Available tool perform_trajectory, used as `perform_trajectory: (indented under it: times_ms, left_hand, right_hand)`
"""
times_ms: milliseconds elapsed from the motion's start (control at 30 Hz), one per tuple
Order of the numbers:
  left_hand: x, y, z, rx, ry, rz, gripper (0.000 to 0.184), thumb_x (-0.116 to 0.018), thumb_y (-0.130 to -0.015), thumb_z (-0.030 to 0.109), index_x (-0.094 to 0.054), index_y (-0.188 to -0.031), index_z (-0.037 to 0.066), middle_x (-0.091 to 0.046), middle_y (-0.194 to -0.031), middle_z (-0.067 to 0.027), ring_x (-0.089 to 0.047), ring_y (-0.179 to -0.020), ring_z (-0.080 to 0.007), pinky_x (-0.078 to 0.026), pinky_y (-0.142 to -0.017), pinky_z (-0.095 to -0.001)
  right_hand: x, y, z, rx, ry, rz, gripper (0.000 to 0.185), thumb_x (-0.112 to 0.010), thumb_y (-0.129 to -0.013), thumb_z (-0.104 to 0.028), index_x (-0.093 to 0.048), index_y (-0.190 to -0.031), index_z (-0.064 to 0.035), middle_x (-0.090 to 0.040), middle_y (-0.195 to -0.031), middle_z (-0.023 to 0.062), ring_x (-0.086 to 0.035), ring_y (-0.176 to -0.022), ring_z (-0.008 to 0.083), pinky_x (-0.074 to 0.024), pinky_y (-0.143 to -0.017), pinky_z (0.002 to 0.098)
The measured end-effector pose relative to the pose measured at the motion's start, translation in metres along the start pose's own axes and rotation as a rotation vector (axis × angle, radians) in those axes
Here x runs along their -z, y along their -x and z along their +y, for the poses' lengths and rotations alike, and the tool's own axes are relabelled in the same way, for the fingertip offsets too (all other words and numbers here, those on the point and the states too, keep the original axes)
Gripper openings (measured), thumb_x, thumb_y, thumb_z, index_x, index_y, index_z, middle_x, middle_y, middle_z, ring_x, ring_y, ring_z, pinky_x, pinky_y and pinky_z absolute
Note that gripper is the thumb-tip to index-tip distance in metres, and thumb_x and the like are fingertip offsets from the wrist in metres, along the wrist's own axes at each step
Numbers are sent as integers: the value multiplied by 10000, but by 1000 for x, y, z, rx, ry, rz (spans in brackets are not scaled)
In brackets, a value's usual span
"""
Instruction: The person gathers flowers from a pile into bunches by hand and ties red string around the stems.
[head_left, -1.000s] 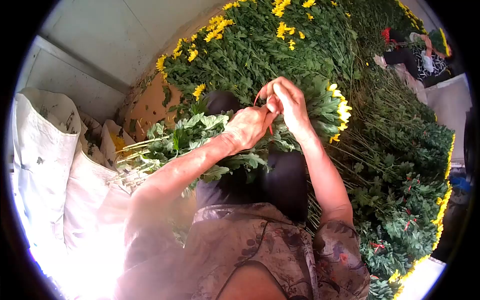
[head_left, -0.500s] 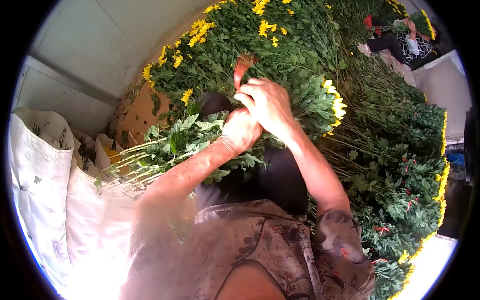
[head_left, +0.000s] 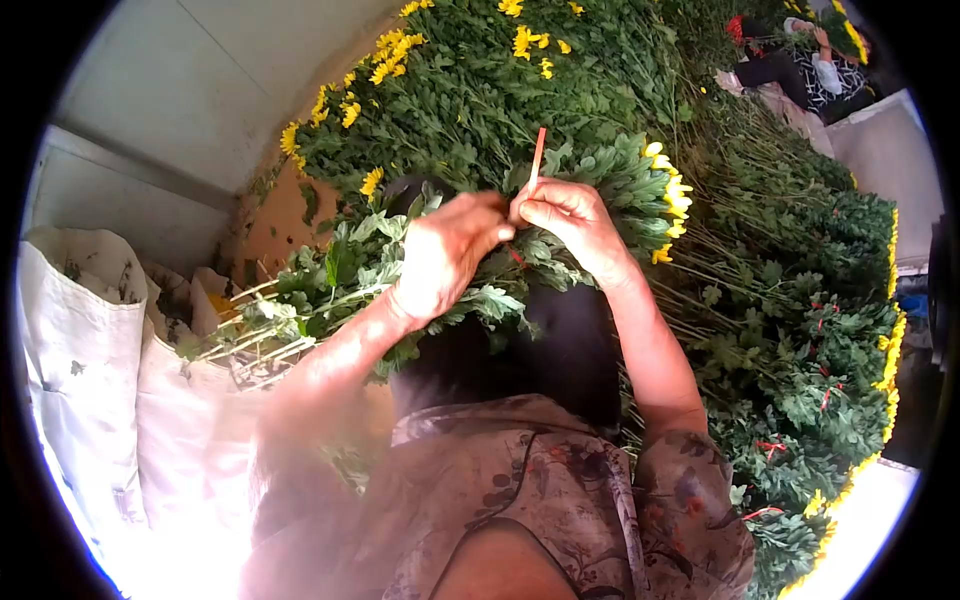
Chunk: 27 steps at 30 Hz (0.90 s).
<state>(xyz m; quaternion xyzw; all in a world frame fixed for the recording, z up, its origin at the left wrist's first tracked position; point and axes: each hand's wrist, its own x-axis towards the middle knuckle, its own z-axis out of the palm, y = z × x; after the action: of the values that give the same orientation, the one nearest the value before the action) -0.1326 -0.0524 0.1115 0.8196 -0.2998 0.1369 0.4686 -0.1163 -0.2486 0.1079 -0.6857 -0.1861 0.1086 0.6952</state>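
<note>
A bunch of yellow chrysanthemums point(head_left: 600, 185) lies across my lap, blooms to the right and cut stems point(head_left: 262, 335) to the left. My right hand point(head_left: 578, 228) is closed at the middle of the bunch, pinching a thin red strip point(head_left: 538, 160) whose end sticks up. My left hand point(head_left: 450, 252) is closed beside it, fingertips close to the right hand's; they are slightly blurred, and what they hold is hidden. A bit of red shows against the leaves just below the hands.
More chrysanthemums point(head_left: 560, 90) are heaped ahead. Bunches with red ties point(head_left: 770, 447) line the right side. White sacks point(head_left: 80, 350) stand at left, by a grey wall point(head_left: 230, 80). Another person point(head_left: 815, 75) sits at the upper right with flowers.
My left hand has moved up and left from beneath the right hand. My right hand has shifted right and lower, and the red strip now points upright from its fingers.
</note>
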Motion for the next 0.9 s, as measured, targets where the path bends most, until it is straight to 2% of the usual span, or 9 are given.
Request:
perform_trajectory:
  times_ms: [67,100,200,433,600,667,700,767,900]
  left_hand:
    - [-10,-8,-4,163,268,-19,163,-647,-851,133,-673,-948,5,-670,-909,-121,-642,-832,-250,-503,-710,-304]
    - [-6,-13,3,376,316,-100,163,-637,-871,155,-679,-948,18,-662,-795,-76,-612,-701,-163,-472,-621,-260]
    - [-8,-22,-12,471,581,-181,204,-583,-927,218,-687,-886,47,-528,-616,52,-371,-509,-31,-314,-476,-201]
    - [-4,-35,-27,707,680,-191,313,-546,-935,333,-655,-847,53,-512,-619,31,-376,-531,-46,-293,-500,-207]
    - [12,-40,-33,666,792,-601,355,-567,-916,366,-661,-818,39,-559,-683,4,-443,-625,-71,-334,-560,-225]
    - [14,-38,-35,672,821,-567,357,-583,-904,362,-669,-844,21,-575,-692,-4,-468,-632,-92,-354,-589,-235]
    - [14,-38,-34,671,823,-551,359,-589,-897,360,-673,-860,13,-577,-691,-5,-480,-639,-101,-366,-603,-238]
    - [19,-41,-35,644,869,-602,303,-612,-884,302,-678,-883,6,-610,-726,-15,-504,-644,-94,-384,-603,-228]
    - [17,-39,-36,635,828,-578,159,-679,-812,98,-686,-939,2,-656,-782,-26,-549,-670,-81,-438,-633,-219]
  right_hand:
    - [10,0,2,-15,-47,-13,146,-589,-900,-120,-641,-851,7,-598,-824,7,-553,-785,91,-452,-737,244]
    - [15,-3,4,-23,-95,-24,142,-585,-895,-127,-634,-856,0,-601,-833,20,-553,-786,103,-449,-739,256]
    - [19,-8,9,-14,-178,-17,138,-592,-892,-140,-629,-866,-9,-609,-842,24,-556,-781,104,-449,-721,248]
    - [9,-11,11,29,-188,88,178,-588,-899,-163,-657,-871,-2,-599,-818,23,-544,-748,106,-445,-712,241]
    - [14,-6,22,100,-451,150,64,-641,-847,-89,-651,-860,-27,-613,-990,20,-544,-822,88,-450,-754,234]
    - [3,-7,11,137,-198,114,114,-698,-757,-62,-601,-816,-53,-520,-1135,61,-505,-951,114,-416,-737,252]
    - [5,-6,-3,146,293,34,178,-738,-703,-49,-585,-794,-53,-461,-1263,95,-518,-1038,161,-444,-817,291]
    - [4,-8,1,278,509,-52,193,-738,-705,-79,-583,-809,-27,-467,-1285,115,-517,-1111,217,-442,-906,337]
    - [9,-7,4,182,394,-60,139,-679,-732,-41,-565,-806,-9,-466,-1298,132,-511,-1148,243,-431,-942,362]
